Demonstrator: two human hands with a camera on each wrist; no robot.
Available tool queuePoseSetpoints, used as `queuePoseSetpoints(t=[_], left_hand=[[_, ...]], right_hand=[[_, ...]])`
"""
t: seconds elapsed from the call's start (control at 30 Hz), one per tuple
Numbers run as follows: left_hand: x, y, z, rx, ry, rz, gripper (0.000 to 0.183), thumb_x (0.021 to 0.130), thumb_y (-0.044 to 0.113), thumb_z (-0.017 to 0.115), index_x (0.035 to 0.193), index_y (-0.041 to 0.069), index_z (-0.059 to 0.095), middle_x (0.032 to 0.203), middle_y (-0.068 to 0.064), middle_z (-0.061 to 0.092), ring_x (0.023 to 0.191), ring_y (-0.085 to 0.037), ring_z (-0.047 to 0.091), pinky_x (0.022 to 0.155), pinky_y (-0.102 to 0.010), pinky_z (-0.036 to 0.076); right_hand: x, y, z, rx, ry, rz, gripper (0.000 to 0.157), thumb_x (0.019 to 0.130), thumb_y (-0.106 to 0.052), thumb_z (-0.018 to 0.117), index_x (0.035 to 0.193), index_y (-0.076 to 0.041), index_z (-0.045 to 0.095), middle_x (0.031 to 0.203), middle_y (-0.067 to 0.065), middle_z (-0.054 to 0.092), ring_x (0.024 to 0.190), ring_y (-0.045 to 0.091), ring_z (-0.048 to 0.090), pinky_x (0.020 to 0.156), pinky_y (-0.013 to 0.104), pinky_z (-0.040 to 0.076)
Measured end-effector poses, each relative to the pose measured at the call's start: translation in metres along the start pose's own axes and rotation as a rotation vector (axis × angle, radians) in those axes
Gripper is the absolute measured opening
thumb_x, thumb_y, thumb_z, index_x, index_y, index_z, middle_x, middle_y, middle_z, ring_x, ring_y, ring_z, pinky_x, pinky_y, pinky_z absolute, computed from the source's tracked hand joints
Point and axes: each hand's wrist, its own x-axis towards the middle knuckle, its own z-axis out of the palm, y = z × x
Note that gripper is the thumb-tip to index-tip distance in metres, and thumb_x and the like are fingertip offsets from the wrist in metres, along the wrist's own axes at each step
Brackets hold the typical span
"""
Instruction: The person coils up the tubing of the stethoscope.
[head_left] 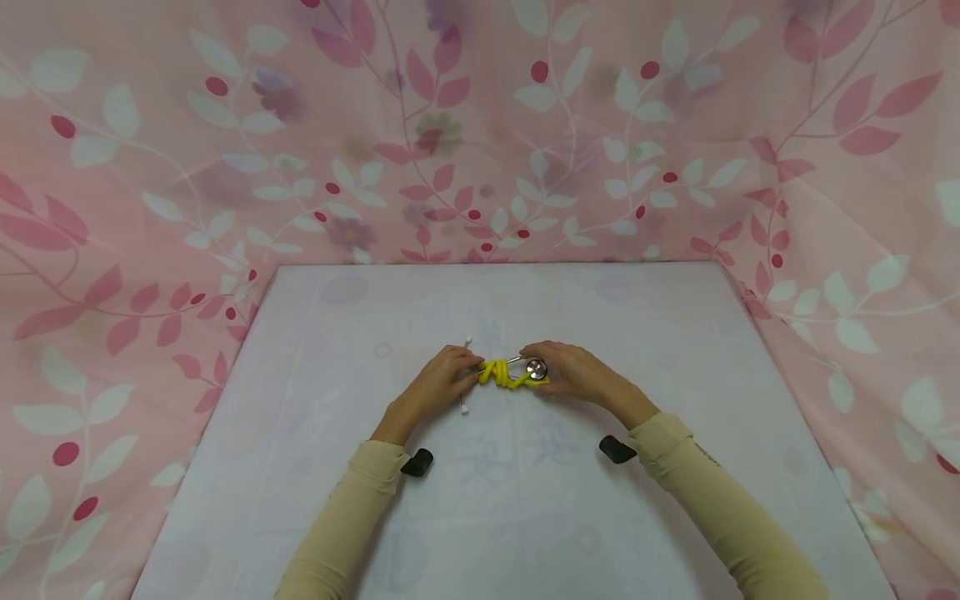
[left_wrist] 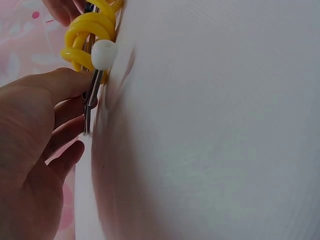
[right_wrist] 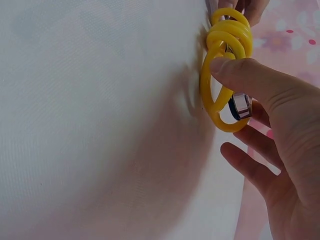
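Between my two hands, low over the table, is a stethoscope with its yellow tubing wound into a bundle. My left hand pinches its metal ear tubes at the left end. One white ear tip stands out past the left thumb in the left wrist view. My right hand grips the other end, thumb on a yellow loop of tubing. Beside that loop sits the silver chest piece, partly hidden by the right hand in the right wrist view.
A white covered table spreads under both hands. Pink leaf-patterned cloth hangs behind it and along both sides. A black wrist-worn piece shows at the left cuff, with another black piece at the right cuff.
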Motion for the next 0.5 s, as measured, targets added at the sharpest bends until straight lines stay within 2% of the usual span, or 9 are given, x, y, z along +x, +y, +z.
queuePoseSetpoints(t=[0.5], left_hand=[[-0.0016, -0.0006, -0.0012, -0.015, 0.0, -0.004, 0.028, 0.094, 0.016, 0.067, 0.121, 0.01, 0.07, 0.125, -0.007, 0.064, 0.124, -0.023, 0.055, 0.106, -0.042, 0.045]], right_hand=[[0.0005, 0.0017, 0.002, 0.002, -0.007, -0.001, 0.071, 0.079, -0.025, 0.083, 0.142, -0.015, 0.051, 0.139, 0.003, 0.058, 0.126, 0.023, 0.056, 0.104, 0.044, 0.047]])
